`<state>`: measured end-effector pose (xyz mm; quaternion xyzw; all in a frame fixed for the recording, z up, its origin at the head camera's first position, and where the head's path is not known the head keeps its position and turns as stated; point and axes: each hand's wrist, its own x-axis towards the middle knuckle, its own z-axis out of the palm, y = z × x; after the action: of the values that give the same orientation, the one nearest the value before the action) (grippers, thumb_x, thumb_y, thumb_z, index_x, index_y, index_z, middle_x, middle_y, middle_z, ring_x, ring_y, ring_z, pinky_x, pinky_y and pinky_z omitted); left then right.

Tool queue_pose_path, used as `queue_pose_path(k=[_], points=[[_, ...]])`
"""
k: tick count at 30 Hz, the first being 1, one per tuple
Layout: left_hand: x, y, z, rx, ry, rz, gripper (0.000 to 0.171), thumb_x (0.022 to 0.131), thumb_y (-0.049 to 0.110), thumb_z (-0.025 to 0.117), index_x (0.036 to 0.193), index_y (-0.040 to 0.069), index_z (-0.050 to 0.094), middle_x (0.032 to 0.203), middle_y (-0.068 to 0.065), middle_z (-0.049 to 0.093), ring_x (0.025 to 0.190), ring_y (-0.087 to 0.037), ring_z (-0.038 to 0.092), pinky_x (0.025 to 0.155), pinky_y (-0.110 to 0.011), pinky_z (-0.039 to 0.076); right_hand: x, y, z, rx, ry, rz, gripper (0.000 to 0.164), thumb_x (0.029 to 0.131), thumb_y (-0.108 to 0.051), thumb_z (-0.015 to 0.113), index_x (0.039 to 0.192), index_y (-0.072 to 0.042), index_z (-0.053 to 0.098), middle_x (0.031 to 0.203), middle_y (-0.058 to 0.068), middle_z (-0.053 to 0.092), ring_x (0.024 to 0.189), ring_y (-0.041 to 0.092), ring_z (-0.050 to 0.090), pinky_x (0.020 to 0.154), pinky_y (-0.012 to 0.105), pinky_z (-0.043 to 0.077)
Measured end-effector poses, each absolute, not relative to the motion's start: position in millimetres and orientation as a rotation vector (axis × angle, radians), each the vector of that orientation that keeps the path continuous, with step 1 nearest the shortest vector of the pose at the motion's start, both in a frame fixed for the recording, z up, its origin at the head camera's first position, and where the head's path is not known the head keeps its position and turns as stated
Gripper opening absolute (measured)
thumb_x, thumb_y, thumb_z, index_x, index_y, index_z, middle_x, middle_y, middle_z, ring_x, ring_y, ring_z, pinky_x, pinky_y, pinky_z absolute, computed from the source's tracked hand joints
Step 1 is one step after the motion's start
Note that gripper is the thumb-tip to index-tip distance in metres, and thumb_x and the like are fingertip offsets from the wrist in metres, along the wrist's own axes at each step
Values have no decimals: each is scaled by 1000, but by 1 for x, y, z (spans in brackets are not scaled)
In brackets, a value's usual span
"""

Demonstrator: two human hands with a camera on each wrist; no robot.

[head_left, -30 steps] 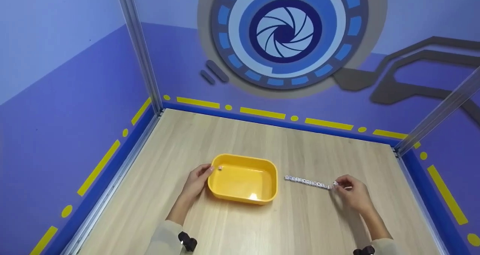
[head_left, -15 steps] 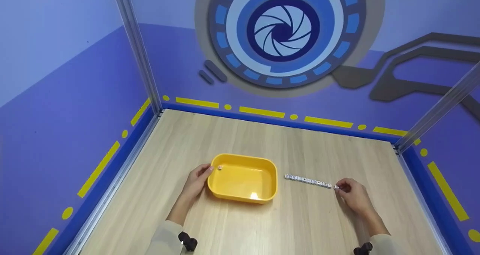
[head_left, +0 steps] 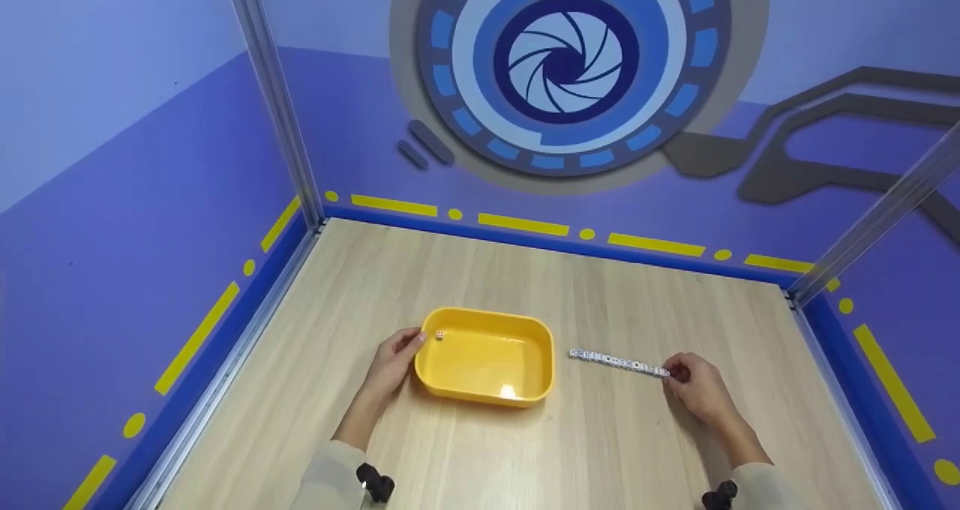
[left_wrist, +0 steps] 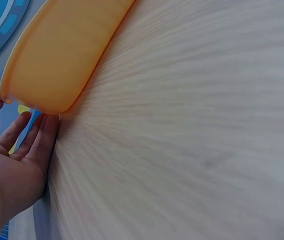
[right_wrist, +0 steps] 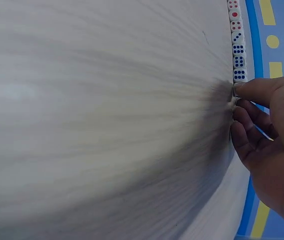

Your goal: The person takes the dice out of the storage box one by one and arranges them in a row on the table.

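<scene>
A yellow plastic tray (head_left: 480, 367) sits on the table, and one small white die (head_left: 440, 335) lies inside near its left end. My left hand (head_left: 391, 361) holds the tray's left end, thumb at the rim and fingers against the outside wall. To the right of the tray runs a straight row of white dice (head_left: 611, 361), their red and blue pips plain in the right wrist view. At the row's right end my right hand (head_left: 705, 390) pinches a die (head_left: 667, 373), mostly hidden by the thumb and fingers.
The wooden table (head_left: 585, 450) has a purple-blue back panel (head_left: 352, 135) with yellow dashes, plus side panels. Metal posts (head_left: 277, 105) stand at the back corners. Between the tray and the row is a narrow gap.
My right hand first had a die raised at the row's right end, then lowered it just apart from the row. Now it is moved left against the end. The left hand stays put.
</scene>
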<state>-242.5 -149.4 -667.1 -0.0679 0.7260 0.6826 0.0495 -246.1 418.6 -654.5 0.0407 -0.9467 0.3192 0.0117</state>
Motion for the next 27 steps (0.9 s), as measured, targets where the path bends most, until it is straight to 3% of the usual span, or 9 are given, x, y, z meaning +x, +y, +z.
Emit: queue_pose_path(k=[9, 17, 27], points=[[-243, -150, -668, -200, 2199, 2096, 51, 95, 48, 62, 133, 15, 59, 131, -5, 60, 121, -21, 57, 102, -38, 47, -250, 404, -635, 203, -2847, 991, 25, 89, -5, 71, 113, -1, 64, 101, 11, 64, 90, 24, 60, 69, 27, 52], [-240, -150, -665, -202, 2190, 2109, 53, 94, 48, 63, 134, 13, 59, 133, -7, 59, 124, -23, 55, 104, -38, 46, -261, 337, -607, 442, -2622, 1167, 25, 85, -2, 77, 108, -1, 67, 97, 11, 67, 88, 26, 65, 73, 44, 56], [-244, -149, -668, -239, 2204, 2091, 53, 92, 52, 64, 132, 17, 60, 130, -2, 61, 120, -18, 57, 102, -37, 47, -272, 232, -608, 509, -2654, 1433, 22, 90, -10, 74, 111, -5, 68, 98, 3, 66, 90, 18, 62, 75, 31, 55]])
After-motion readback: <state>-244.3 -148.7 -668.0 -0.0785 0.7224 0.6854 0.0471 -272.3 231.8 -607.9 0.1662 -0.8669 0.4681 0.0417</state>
